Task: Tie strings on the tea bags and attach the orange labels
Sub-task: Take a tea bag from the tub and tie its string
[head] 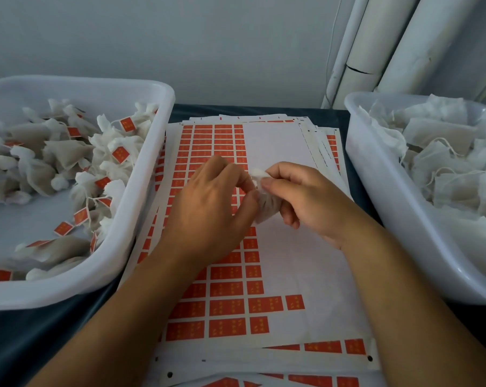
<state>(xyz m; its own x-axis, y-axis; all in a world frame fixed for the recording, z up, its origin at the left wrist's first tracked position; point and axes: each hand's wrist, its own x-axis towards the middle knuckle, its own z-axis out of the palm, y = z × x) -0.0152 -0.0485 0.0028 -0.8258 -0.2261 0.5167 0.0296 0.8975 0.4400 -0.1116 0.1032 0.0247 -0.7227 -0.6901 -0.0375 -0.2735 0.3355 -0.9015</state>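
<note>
Between both hands, above the sheet of orange labels (225,300), is a white tea bag (265,209). My right hand (300,196) grips its gathered top and body from the right. My left hand (211,210) pinches at the bag's neck from the left with thumb and fingertips. The bag's string is too small to make out. The top label sheet has many orange labels on its left half and bare white backing on its right.
A white bin (141,208) on the left holds tea bags with orange labels on strings. A white bin (376,196) on the right holds unlabelled tea bags with loose strings. More label sheets (264,370) lie stacked beneath. White pipes (376,46) stand at the back right.
</note>
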